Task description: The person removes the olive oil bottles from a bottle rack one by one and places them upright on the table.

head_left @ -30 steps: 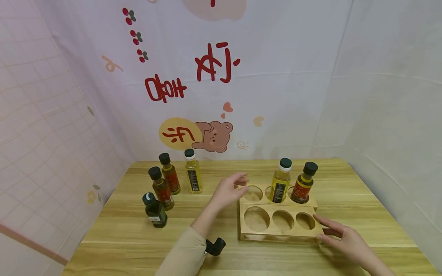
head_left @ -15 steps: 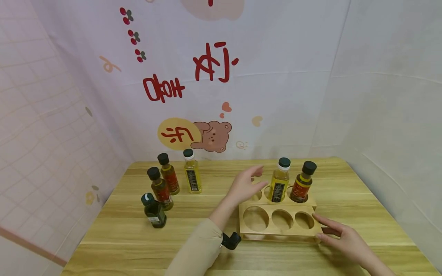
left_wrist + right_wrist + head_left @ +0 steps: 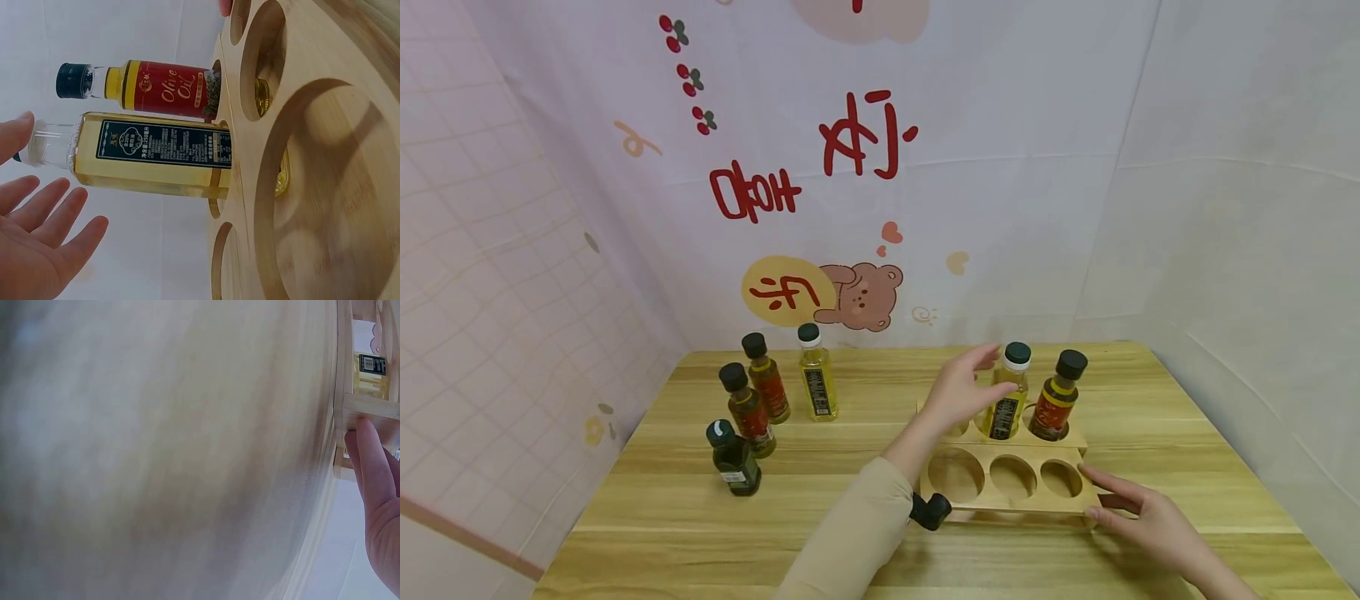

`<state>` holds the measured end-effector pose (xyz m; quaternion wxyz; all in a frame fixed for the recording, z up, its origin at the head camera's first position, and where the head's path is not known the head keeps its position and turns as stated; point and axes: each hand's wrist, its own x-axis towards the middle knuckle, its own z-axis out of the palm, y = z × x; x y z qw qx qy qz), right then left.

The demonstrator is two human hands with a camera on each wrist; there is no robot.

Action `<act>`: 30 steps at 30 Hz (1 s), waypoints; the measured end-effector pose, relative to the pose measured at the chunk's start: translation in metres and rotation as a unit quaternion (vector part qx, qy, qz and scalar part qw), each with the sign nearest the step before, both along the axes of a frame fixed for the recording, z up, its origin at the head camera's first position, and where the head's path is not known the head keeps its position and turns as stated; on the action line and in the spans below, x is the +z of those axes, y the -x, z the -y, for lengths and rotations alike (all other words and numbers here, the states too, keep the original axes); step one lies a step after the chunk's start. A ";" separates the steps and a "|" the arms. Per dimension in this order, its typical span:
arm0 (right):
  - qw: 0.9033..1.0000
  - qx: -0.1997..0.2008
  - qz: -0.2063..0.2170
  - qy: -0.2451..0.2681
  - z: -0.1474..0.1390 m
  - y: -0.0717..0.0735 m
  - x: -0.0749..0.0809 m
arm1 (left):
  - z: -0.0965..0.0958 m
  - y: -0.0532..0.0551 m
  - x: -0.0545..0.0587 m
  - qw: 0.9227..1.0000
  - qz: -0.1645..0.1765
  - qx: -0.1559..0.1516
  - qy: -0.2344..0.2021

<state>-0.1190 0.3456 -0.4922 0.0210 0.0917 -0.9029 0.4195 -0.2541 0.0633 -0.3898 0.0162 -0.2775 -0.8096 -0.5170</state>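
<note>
My left hand (image 3: 964,390) is spread beside a clear bottle of yellow oil (image 3: 1004,408) with a dark green cap. In the left wrist view its thumb (image 3: 15,134) overlaps the bottle's neck; whether they touch I cannot tell. That bottle stands in the back row's middle hole of a two-tier wooden bottle rack (image 3: 940,508). To its right, a red-labelled olive oil bottle (image 3: 172,90) fills another back hole. At the rack's right end, my right hand (image 3: 1150,521) rests its fairly straight fingers and thumb against the side.
On the left of the wooden table (image 3: 647,517) stand a small dark green bottle (image 3: 736,462), two red-labelled bottles, one nearer (image 3: 752,415) and one behind (image 3: 771,385), and another yellow oil bottle (image 3: 818,379). A printed cloth (image 3: 1022,208) hangs behind.
My left hand has moved right over the rack, from its back left hole to the yellow oil bottle. The right hand stays at the rack's end.
</note>
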 end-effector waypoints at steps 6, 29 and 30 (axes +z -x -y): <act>1.000 0.004 -0.008 0.005 0.000 0.000 0.000 | -0.007 0.004 0.002 1.000 0.018 0.007 -0.022; 1.000 -0.001 0.001 0.012 0.000 0.000 0.000 | -0.021 0.009 0.003 0.997 0.025 0.019 -0.072; 1.000 -0.001 0.002 0.013 0.000 0.000 0.000 | -0.021 0.009 0.003 0.997 0.025 0.021 -0.074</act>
